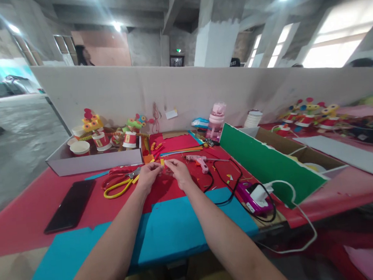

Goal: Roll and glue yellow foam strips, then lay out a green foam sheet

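A small yellow piece point(162, 162), which looks like paper, is between the fingertips of my two hands above the red table covering. My left hand point(148, 176) pinches at its left side, and my right hand point(178, 173) pinches at its right side. Just left of my left hand lie yellow-handled scissors point(117, 189) and red-handled pliers point(113, 177). A pink glue gun point(199, 161) rests to the right of my right hand. Orange scraps point(149, 158) lie beyond my left fingers. The fingers partly cover the yellow piece.
A black phone point(70, 207) lies at left. Behind it, a white box point(95, 162) holds paper-cup figures point(101, 141). A purple power strip point(250, 197) with cables and a green-sided box point(267, 163) stand at right. Blue sheeting point(177, 228) covers the near edge.
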The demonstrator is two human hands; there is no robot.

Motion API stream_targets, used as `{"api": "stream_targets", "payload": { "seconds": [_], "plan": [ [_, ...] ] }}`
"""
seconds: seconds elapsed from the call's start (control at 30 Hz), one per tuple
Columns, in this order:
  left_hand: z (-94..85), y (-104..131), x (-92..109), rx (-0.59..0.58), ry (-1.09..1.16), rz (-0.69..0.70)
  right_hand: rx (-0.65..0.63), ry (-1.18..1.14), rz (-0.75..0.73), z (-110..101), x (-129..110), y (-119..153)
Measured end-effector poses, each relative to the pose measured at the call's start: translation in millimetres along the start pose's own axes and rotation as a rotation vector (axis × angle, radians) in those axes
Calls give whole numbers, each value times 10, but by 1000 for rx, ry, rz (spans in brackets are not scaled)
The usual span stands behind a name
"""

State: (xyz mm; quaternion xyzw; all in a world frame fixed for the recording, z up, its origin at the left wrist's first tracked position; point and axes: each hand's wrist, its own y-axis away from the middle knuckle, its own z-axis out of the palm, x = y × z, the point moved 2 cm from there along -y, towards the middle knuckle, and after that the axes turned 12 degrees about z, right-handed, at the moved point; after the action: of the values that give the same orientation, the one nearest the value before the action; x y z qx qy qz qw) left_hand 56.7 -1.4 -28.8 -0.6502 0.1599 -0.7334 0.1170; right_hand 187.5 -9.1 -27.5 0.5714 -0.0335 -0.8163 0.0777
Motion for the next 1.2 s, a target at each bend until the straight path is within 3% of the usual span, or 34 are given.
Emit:
{"api": "stream_targets", "payload": {
  "seconds": [0.2, 0.33, 0.47, 0.63, 0.8, 1.2],
  "plan": [
    [16, 6, 20, -102, -206, 59, 92, 137, -177, -19, -6, -19],
    [43, 16, 51, -121, -153, 47, 81, 24, -89, -49, 3, -52],
    [20, 16, 64, -57, 42, -35, 123, -134, -2, -116, -6, -73],
    [-27, 11, 52, 20, 197, -113, -53, -214, 141, -69, 48, -45],
    [-22, 17, 56, 23, 213, -123, -195, -204, 131, 33, 53, 32],
    [-25, 3, 24, 47, 106, -88, -153, -192, 111, 25, 77, 19]
  ]
}}
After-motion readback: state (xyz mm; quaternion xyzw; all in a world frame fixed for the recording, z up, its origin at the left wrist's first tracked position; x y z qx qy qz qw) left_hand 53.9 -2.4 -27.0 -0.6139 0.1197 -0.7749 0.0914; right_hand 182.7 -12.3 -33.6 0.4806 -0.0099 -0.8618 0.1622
